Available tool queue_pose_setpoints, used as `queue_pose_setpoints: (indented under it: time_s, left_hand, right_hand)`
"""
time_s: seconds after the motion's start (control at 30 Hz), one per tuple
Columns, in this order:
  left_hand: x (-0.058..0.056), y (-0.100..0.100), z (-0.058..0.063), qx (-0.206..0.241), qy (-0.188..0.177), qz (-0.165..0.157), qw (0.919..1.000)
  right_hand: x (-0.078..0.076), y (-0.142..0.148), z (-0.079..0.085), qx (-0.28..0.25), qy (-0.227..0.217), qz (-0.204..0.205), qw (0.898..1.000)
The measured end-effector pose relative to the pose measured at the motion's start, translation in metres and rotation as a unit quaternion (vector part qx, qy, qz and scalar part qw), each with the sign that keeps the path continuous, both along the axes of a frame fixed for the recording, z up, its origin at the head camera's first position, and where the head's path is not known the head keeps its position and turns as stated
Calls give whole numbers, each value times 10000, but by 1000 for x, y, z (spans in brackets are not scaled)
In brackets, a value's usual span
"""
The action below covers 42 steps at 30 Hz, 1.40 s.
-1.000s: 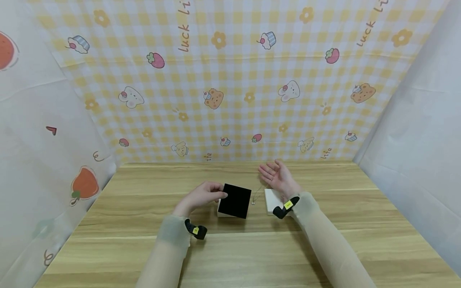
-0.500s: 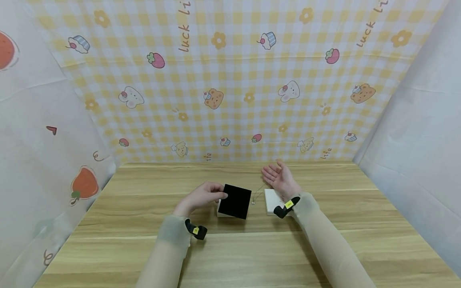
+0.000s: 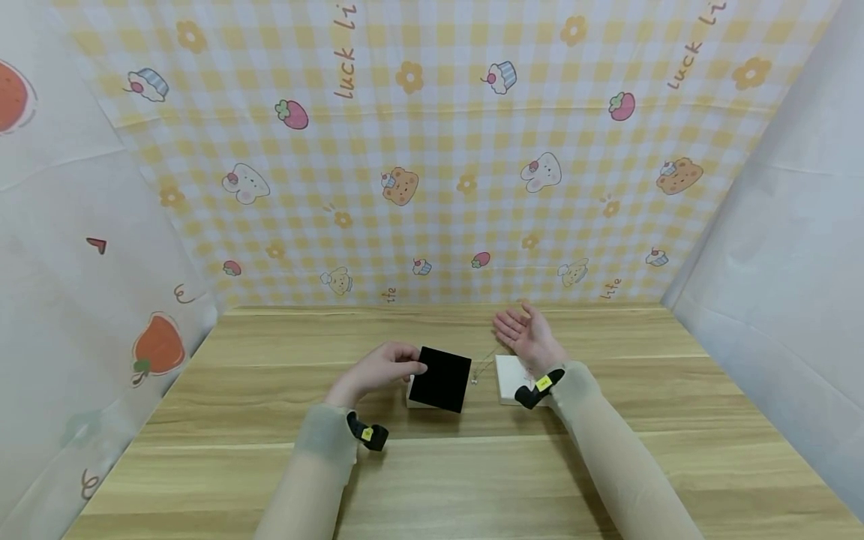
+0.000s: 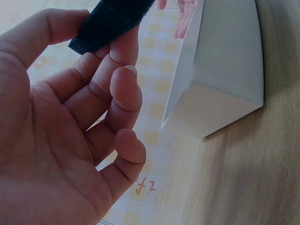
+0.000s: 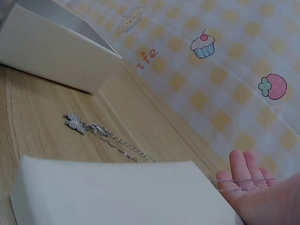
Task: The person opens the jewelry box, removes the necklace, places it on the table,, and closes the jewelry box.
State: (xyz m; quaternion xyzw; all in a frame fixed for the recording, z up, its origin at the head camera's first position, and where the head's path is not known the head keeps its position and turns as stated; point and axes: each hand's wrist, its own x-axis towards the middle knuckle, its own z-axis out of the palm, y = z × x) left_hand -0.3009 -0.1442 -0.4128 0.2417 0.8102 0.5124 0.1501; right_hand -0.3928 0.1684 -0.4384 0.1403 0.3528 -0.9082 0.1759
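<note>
Left hand (image 3: 378, 370) has its grip clamped on a black pad (image 3: 442, 379); a necklace (image 5: 75, 123) drapes across the right hand (image 3: 531, 339).

On the wood-grain surface (image 3: 459, 487), a smooth white lid (image 3: 510, 381) lies partly hidden by the right wrist. The fuzzy pad, tilted, conceals the white box (image 4: 220, 75) interior. Between box and lid rests the silvery chain's textured pendant; the right grip is slack, palm up, fingers extended. Behind, checked cloth (image 3: 432, 127) reads "luck li", cut off.
</note>
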Motion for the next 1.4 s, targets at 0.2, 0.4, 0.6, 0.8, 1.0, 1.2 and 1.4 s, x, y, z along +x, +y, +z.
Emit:
queue_pose_setpoints:
  time_s: [0.2,0.4,0.6,0.8,1.0,1.2,1.4]
  left_hand:
    - [1,0,0,4,-47,31,10000]
    - [1,0,-2,39,-36,20,10000]
    - [0,0,-4,1,39,32,10000]
    - [-1,0,-4,-37,60,34,10000]
    - [0,0,-4,15,39,28,10000]
    - [-1,0,-4,-9,-19,70,10000]
    - [-1,0,-3,-10,17,19,10000]
  right_hand:
    - [-3,5,-2,96,25,-21,9999]
    - [-4,11,-3,205,-12,1,9998]
    - [-6,16,-4,244,2,41,9997]
    - [-7,21,-4,252,-49,-17,9997]
    - [-8,24,-3,197,-94,-12,9998]
    - [-10,28,-6,190,-99,-35,9998]
    - [-9,30,-5,180,-160,-66,9997]
